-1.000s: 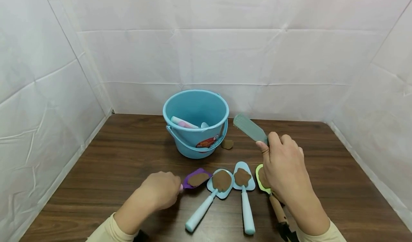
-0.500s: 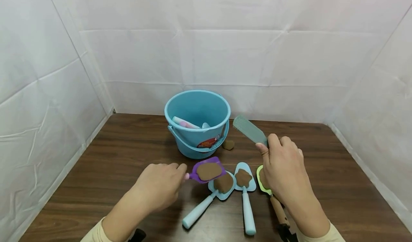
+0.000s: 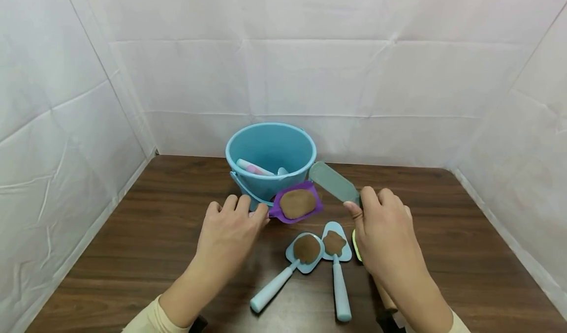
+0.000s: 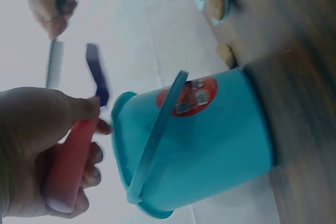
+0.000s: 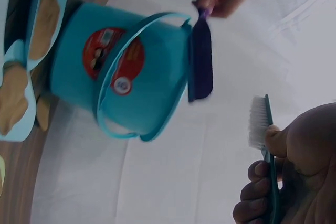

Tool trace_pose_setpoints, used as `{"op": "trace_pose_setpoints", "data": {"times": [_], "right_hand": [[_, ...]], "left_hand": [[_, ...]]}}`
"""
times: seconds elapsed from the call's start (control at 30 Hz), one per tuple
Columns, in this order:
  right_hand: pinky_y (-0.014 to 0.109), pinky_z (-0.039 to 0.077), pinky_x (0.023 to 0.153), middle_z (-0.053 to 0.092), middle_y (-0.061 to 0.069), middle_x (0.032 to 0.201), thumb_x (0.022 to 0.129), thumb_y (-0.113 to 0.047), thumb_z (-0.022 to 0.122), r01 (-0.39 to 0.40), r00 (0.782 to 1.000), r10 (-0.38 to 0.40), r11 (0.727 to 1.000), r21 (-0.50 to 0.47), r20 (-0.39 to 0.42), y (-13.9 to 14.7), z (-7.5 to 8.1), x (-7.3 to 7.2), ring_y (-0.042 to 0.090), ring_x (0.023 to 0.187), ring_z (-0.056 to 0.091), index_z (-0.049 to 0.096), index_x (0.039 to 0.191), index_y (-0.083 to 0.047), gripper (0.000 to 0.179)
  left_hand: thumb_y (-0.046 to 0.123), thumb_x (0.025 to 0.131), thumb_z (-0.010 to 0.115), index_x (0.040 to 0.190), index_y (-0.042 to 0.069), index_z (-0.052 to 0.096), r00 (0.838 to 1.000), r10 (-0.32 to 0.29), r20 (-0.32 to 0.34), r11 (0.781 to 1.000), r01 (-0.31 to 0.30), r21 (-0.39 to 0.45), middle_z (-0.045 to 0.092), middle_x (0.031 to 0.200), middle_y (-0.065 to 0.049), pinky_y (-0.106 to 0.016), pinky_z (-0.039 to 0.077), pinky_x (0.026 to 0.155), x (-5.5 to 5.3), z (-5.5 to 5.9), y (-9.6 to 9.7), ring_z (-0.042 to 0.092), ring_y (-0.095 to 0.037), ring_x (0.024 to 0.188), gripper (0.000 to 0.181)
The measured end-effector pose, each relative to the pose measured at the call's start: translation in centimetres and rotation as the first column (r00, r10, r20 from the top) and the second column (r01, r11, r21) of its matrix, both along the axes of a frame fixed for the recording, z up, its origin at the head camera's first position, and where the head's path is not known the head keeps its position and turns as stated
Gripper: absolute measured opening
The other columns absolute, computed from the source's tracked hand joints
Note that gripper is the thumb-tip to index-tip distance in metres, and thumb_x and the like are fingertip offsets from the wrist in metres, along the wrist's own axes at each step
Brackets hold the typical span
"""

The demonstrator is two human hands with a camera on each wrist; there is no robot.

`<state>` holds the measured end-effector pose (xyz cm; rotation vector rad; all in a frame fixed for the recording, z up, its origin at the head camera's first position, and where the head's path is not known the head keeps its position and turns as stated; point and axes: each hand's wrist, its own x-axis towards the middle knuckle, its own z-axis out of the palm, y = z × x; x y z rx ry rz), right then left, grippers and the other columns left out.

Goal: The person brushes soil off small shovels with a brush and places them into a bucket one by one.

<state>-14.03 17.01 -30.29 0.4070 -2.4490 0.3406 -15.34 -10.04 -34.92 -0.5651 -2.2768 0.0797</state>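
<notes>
My left hand (image 3: 228, 237) grips the pink handle (image 4: 71, 163) of a small purple shovel (image 3: 276, 212). A flat brown lump (image 3: 298, 204) lies on the shovel's blade, which is raised in front of the blue bucket (image 5: 163, 72) near its rim. My right hand (image 3: 392, 244) holds a green brush (image 3: 334, 181), thumb on its back. In the right wrist view the brush's pale bristles (image 5: 257, 121) point toward the bucket side. The brush head is just right of the purple blade, a small gap between them in the right wrist view.
Two light-blue shovels (image 3: 274, 289) with brown lumps on their blades lie in front. A lime-green shovel (image 3: 357, 249) with a wooden handle (image 3: 383, 292) is partly under my right hand. Another lump (image 4: 226, 54) lies beside the bucket. Pastel handles (image 3: 254, 167) are inside it.
My left hand has raised the purple shovel with its lump from beside the blue shovels up to the bucket's front. My right hand has shifted slightly left with the brush.
</notes>
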Motion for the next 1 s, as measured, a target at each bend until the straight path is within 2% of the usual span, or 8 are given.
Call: {"op": "trace_pose_setpoints", "data": {"times": [0.07, 0.13, 0.27, 0.43, 0.53, 0.73, 0.83, 1.0], "right_hand": [[0.035, 0.027, 0.061, 0.033, 0.003, 0.068, 0.103, -0.033, 0.055, -0.023, 1.0, 0.023, 1.0, 0.015, -0.02, -0.5, -0.1, 0.4, 0.019, 0.059, 0.029, 0.045, 0.082, -0.008, 0.034], [0.034, 0.026, 0.06, 0.031, 0.003, 0.068, 0.105, -0.041, 0.045, -0.049, 0.997, 0.051, 0.998, 0.033, -0.055, -1.0, -0.3, 0.7, 0.017, 0.058, 0.027, 0.044, 0.081, -0.008, 0.041], [0.032, 0.024, 0.055, 0.029, 0.002, 0.067, 0.107, -0.051, 0.027, -0.089, 0.985, 0.099, 0.993, 0.076, -0.14, -2.3, -1.2, 1.0, 0.017, 0.057, 0.025, 0.043, 0.078, -0.007, 0.054], [0.03, 0.021, 0.051, 0.028, 0.003, 0.065, 0.109, -0.049, 0.021, -0.05, 0.984, 0.072, 0.99, 0.133, -0.165, -3.7, -2.7, 1.3, 0.018, 0.055, 0.026, 0.043, 0.077, -0.006, 0.057], [0.031, 0.02, 0.051, 0.028, 0.004, 0.064, 0.108, -0.049, 0.023, -0.021, 0.976, 0.049, 0.991, 0.134, -0.211, -4.2, -3.2, 1.1, 0.02, 0.053, 0.027, 0.042, 0.076, -0.006, 0.057], [0.032, 0.021, 0.051, 0.026, 0.005, 0.063, 0.108, -0.048, 0.028, 0.026, 0.967, 0.004, 0.993, 0.114, -0.257, -4.0, -3.8, 0.1, 0.021, 0.053, 0.026, 0.043, 0.077, -0.005, 0.055], [0.032, 0.021, 0.052, 0.026, 0.005, 0.063, 0.108, -0.046, 0.033, 0.041, 0.964, -0.013, 0.994, 0.101, -0.264, -3.7, -4.1, -0.4, 0.021, 0.052, 0.026, 0.042, 0.076, -0.006, 0.052], [0.032, 0.02, 0.051, 0.026, 0.005, 0.061, 0.103, -0.035, 0.052, 0.057, 0.966, -0.033, 0.995, 0.085, -0.257, -3.2, -4.2, -1.2, 0.021, 0.051, 0.024, 0.042, 0.073, -0.007, 0.042]], "left_hand": [[0.036, 0.099, 0.065, 0.089, 0.014, 0.062, 0.998, 0.013, -0.056, 0.999, -0.011, 0.035, 0.053, 0.073, -0.009, -0.033, 0.026, 0.05, -0.2, -0.2, 0.3, 0.046, -0.025, 0.062, 0.024], [0.035, 0.099, 0.062, 0.088, 0.014, 0.062, 0.995, 0.026, -0.096, 0.998, -0.019, 0.067, 0.052, 0.072, -0.008, -0.033, 0.027, 0.049, -0.4, -0.3, 0.7, 0.047, -0.025, 0.062, 0.024], [0.037, 0.101, 0.059, 0.082, 0.011, 0.061, 0.987, 0.081, -0.138, 0.992, -0.066, 0.112, 0.051, 0.069, -0.007, -0.033, 0.032, 0.049, -0.6, 0.0, 1.9, 0.05, -0.025, 0.062, 0.032], [0.035, 0.093, 0.073, 0.075, 0.009, 0.059, 0.975, 0.137, -0.177, 0.981, -0.108, 0.163, 0.049, 0.068, -0.006, -0.034, 0.036, 0.049, -0.4, 0.1, 3.4, 0.051, -0.024, 0.061, 0.035], [0.033, 0.089, 0.078, 0.073, 0.009, 0.058, 0.969, 0.16, -0.191, 0.975, -0.125, 0.183, 0.048, 0.068, -0.006, -0.034, 0.035, 0.05, -0.3, 0.1, 4.0, 0.051, -0.024, 0.061, 0.035], [0.034, 0.101, 0.063, 0.075, 0.008, 0.059, 0.96, 0.197, -0.201, 0.966, -0.154, 0.21, 0.048, 0.069, -0.006, -0.034, 0.035, 0.05, -0.1, -0.4, 4.5, 0.051, -0.024, 0.063, 0.036], [0.035, 0.102, 0.06, 0.078, 0.008, 0.061, 0.961, 0.196, -0.195, 0.964, -0.153, 0.219, 0.049, 0.069, -0.007, -0.035, 0.035, 0.05, -0.2, -0.6, 4.6, 0.052, -0.025, 0.063, 0.036], [0.035, 0.102, 0.061, 0.085, 0.009, 0.065, 0.966, 0.195, -0.171, 0.963, -0.156, 0.219, 0.052, 0.072, -0.009, -0.035, 0.036, 0.051, -0.2, -0.3, 4.6, 0.053, -0.025, 0.064, 0.032]]}}
